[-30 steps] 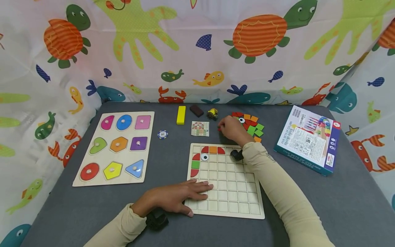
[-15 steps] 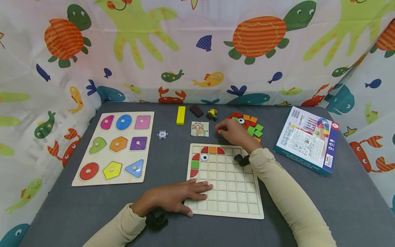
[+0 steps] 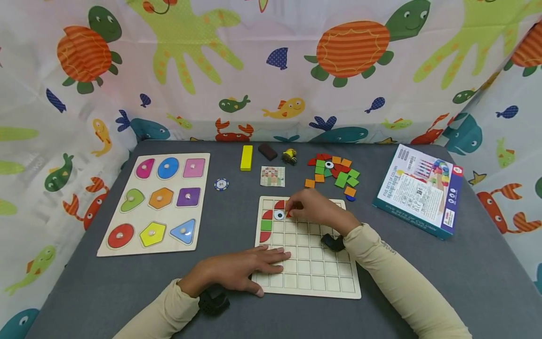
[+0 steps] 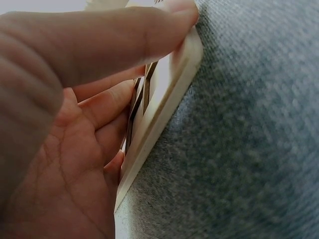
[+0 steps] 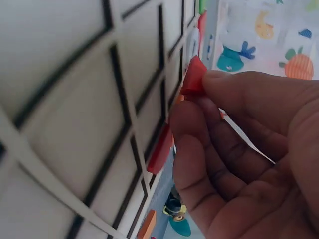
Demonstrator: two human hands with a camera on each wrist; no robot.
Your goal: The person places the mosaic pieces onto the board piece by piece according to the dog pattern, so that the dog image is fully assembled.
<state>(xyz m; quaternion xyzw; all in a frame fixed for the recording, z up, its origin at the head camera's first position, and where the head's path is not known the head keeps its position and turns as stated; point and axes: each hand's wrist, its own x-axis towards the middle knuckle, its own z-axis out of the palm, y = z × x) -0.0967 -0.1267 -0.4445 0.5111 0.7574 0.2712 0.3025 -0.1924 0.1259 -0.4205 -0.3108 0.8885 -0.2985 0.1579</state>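
My right hand pinches a small red tile between thumb and fingertip, close over the wooden grid board. The red tile is beside a white eye tile near the board's upper left. Down the left column sit a red tile, a green tile and another red tile. Part of the top row is hidden behind the right hand. My left hand rests with spread fingers on the board's lower left; its thumb lies at the board's edge in the left wrist view.
Loose coloured tiles lie behind the board, near a small picture card. A yellow block, dark brown block and bee figure stand farther back. The shape puzzle and poker chip are left, a box right.
My right hand has moved from the loose tiles down and left to the board, bringing the red tile with it. The left hand stays on the board.
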